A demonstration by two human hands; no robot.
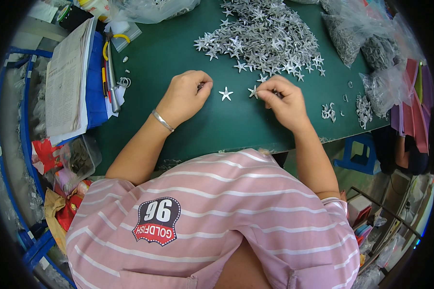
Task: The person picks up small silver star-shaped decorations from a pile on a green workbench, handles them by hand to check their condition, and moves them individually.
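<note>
On the green table (188,53), near its front edge, the left hand (184,96) is clenched, the right hand (284,98) pinches a small silver metal star (252,91), another star (225,93) lying between them, the star heap (263,36) toward the far edge.

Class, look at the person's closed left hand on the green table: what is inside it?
The left hand is curled into a fist on the green table. Only a sliver of something pale shows by the thumb; the fingers cover the rest.
</note>
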